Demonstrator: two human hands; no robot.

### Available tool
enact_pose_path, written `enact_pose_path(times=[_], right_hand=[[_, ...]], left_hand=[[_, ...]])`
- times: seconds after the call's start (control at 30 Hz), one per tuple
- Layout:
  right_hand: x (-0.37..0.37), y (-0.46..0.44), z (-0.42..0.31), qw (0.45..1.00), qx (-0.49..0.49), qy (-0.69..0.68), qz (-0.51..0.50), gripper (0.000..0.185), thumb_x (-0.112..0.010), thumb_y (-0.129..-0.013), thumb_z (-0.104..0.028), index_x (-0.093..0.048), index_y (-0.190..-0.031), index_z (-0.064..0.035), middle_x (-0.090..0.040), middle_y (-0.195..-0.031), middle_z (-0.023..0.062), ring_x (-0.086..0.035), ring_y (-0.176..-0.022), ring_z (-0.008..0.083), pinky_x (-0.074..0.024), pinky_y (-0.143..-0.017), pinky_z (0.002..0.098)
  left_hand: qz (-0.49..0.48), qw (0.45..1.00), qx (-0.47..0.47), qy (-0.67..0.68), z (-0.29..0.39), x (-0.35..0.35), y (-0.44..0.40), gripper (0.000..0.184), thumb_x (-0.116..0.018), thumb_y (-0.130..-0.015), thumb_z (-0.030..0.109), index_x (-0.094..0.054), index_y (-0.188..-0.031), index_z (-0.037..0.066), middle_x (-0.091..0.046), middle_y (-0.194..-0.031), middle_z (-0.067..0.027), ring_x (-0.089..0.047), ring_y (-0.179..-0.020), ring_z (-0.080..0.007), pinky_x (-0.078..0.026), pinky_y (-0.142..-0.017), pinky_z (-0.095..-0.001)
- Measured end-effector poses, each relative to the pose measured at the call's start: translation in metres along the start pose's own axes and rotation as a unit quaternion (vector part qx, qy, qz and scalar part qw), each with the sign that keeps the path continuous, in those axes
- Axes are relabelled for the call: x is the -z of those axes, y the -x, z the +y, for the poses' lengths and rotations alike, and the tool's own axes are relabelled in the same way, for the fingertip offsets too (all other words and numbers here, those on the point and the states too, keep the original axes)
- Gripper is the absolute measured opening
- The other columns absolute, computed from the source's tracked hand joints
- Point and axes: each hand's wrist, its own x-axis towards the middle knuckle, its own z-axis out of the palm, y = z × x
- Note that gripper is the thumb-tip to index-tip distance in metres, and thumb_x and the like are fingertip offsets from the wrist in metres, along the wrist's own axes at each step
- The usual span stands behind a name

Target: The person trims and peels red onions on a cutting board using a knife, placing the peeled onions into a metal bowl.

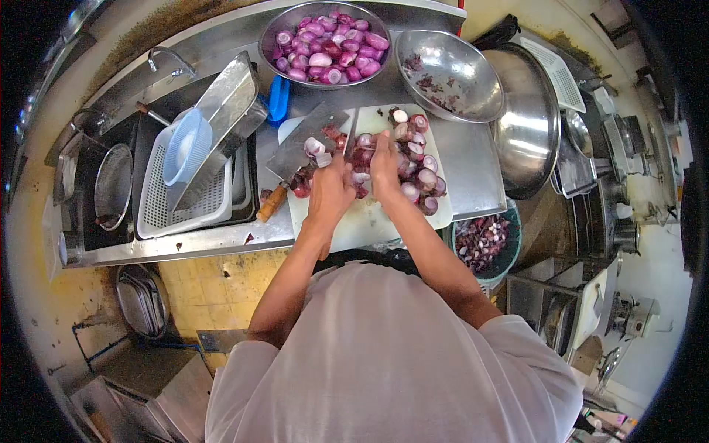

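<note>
Both hands are close together over a white cutting board (351, 232). My left hand (332, 190) is closed on a knife (352, 131), whose narrow blade points away from me; its handle is hidden in the grip. My right hand (383, 166) is just right of the blade, its fingers curled against a red onion (363, 158) that they partly hide. Trimmed red onions (427, 179) are heaped beside my right hand. Left of my left hand are onion pieces and skins (314, 146). A broad cleaver (301, 142) with a wooden handle lies at the board's left edge.
Behind the board stand a steel bowl of peeled red onions (329, 80) and another steel bowl (464, 100) with skin scraps. A green bin (509, 258) of peelings is below right. White basket (150, 199), metal tray (230, 100) and blue object (278, 97) are at left.
</note>
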Motion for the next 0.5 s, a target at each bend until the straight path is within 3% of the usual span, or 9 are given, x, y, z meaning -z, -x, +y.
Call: enact_pose_path(times=[0.03,0.1,0.2,0.33,0.4,0.5], right_hand=[[0.003,-0.001,-0.001,1.0,0.005,0.014,-0.012,0.054,-0.032,-0.105,-0.046,-0.056,-0.1,0.0021,-0.058,-0.097,0.0133,-0.052,-0.091,0.0246,-0.0419,-0.086,0.0386],[0.003,-0.003,-0.002,0.999,0.011,0.028,-0.025,0.054,-0.032,-0.105,-0.047,-0.055,-0.101,0.0023,-0.058,-0.096,0.0134,-0.052,-0.091,0.0247,-0.0422,-0.085,0.0388],[-0.001,-0.004,0.001,0.999,-0.025,0.02,-0.026,0.054,-0.032,-0.105,-0.047,-0.055,-0.101,0.0026,-0.058,-0.096,0.0141,-0.052,-0.09,0.0256,-0.0424,-0.084,0.0395],[-0.004,0.003,-0.001,0.999,0.001,0.032,-0.008,0.053,-0.033,-0.105,-0.046,-0.055,-0.101,0.0026,-0.057,-0.095,0.0161,-0.052,-0.089,0.0277,-0.0424,-0.085,0.0406],[-0.005,0.006,-0.002,0.998,0.015,0.053,-0.001,0.052,-0.033,-0.105,-0.045,-0.055,-0.102,0.0027,-0.057,-0.095,0.0167,-0.052,-0.089,0.0283,-0.0423,-0.085,0.0408],[-0.006,0.002,0.003,1.0,0.018,0.022,0.007,0.052,-0.033,-0.105,-0.044,-0.055,-0.101,0.0027,-0.057,-0.094,0.0167,-0.052,-0.089,0.0281,-0.0421,-0.085,0.0408]], left_hand=[[-0.001,1.0,0.001,-0.001,0.0,-0.002,0.001,0.008,-0.056,-0.091,0.004,-0.055,-0.096,-0.002,-0.059,-0.069,-0.0282,-0.063,-0.067,-0.0453,-0.047,-0.057,-0.0484],[0.05,0.994,-0.083,0.045,0.001,-0.007,0.003,0.011,-0.057,-0.091,0.004,-0.056,-0.1,-0.002,-0.06,-0.071,-0.0284,-0.064,-0.066,-0.0441,-0.047,-0.056,-0.0486],[0.058,0.996,-0.064,0.037,0.006,-0.013,0.004,0.013,-0.056,-0.09,0.003,-0.056,-0.101,-0.002,-0.06,-0.073,-0.0284,-0.064,-0.067,-0.0442,-0.047,-0.056,-0.0493],[0.059,0.996,-0.066,0.013,0.0,-0.016,0.003,0.019,-0.056,-0.09,0.003,-0.057,-0.108,-0.003,-0.061,-0.073,-0.0282,-0.064,-0.067,-0.044,-0.047,-0.056,-0.0494],[0.02,0.999,-0.029,-0.033,-0.003,-0.015,-0.001,0.023,-0.054,-0.082,-0.005,-0.053,-0.105,-0.007,-0.062,-0.077,-0.0295,-0.065,-0.07,-0.046,-0.05,-0.06,-0.0522],[0.002,0.999,-0.034,0.004,0.001,-0.008,0.0,0.025,-0.054,-0.081,-0.005,-0.053,-0.106,-0.006,-0.062,-0.073,-0.0289,-0.065,-0.068,-0.0453,-0.05,-0.059,-0.0523]])
